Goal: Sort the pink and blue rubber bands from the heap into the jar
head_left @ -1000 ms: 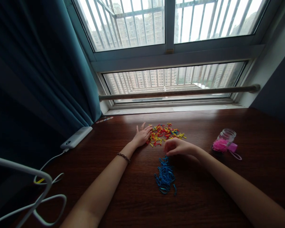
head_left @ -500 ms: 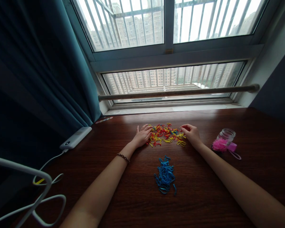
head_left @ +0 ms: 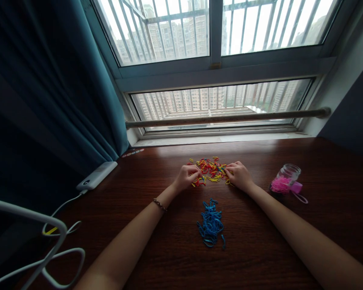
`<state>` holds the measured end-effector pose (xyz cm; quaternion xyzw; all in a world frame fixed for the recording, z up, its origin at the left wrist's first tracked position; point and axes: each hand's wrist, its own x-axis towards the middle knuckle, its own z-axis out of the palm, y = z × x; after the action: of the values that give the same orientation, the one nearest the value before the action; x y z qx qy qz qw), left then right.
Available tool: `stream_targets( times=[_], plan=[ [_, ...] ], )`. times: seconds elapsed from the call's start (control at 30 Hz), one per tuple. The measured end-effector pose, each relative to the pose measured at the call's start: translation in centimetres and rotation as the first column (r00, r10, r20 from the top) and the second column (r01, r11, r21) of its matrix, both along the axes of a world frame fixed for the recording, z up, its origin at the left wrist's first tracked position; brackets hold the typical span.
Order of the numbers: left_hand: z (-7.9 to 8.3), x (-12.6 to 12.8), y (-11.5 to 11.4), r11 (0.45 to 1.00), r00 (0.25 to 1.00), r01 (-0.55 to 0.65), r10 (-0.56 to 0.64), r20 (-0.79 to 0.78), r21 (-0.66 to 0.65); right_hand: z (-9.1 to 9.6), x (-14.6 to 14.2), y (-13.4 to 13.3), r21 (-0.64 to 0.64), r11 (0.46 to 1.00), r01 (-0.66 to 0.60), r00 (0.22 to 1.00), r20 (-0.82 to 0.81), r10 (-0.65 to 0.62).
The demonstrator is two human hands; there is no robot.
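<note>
A heap of small red, yellow and blue rubber bands (head_left: 211, 169) lies on the dark wooden table (head_left: 260, 241) near the window. My left hand (head_left: 187, 176) rests at the heap's left edge with fingers curled in. My right hand (head_left: 237, 175) sits at its right edge, fingers also curled and pinching among the bands; what they hold is too small to make out. A separate pile of blue rubber bands (head_left: 211, 222) lies nearer to me, between my forearms.
A small glass jar (head_left: 288, 173) lies beside a pink pouch (head_left: 286, 185) at the right. A white power bank (head_left: 97, 175) with a cable (head_left: 62, 209) sits at the left by the teal curtain (head_left: 48, 100). A rail crosses the window.
My right hand moved from above the blue pile up to the mixed heap's right edge. My left hand's fingers, stretched flat before, have curled in at the heap's left side.
</note>
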<state>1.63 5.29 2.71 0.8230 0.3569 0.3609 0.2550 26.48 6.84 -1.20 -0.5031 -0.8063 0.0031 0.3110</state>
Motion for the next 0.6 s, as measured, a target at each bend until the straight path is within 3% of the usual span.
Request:
stream_targets(
  times=[0.13,0.27,0.4,0.6],
  plan=[
    [0.3,1.7,-1.8,0.937,0.952,0.251,-0.284,-0.11,-0.242,-0.1,0.1,0.3,0.009,0.997,0.072,0.994,-0.083,-0.071],
    [0.4,2.9,-3.0,0.858,0.88,0.373,-0.448,-0.159,-0.354,0.1,0.4,0.6,-0.091,0.973,0.212,0.931,-0.285,-0.23],
    [0.9,3.4,-3.6,0.824,0.846,0.424,-0.508,-0.16,-0.376,0.5,0.7,0.7,-0.208,0.951,0.23,0.86,-0.414,-0.299],
    [1.0,3.1,-3.5,0.822,0.875,0.38,-0.469,-0.125,-0.424,0.4,0.7,0.7,-0.159,0.974,0.16,0.863,-0.456,-0.216]
  ],
)
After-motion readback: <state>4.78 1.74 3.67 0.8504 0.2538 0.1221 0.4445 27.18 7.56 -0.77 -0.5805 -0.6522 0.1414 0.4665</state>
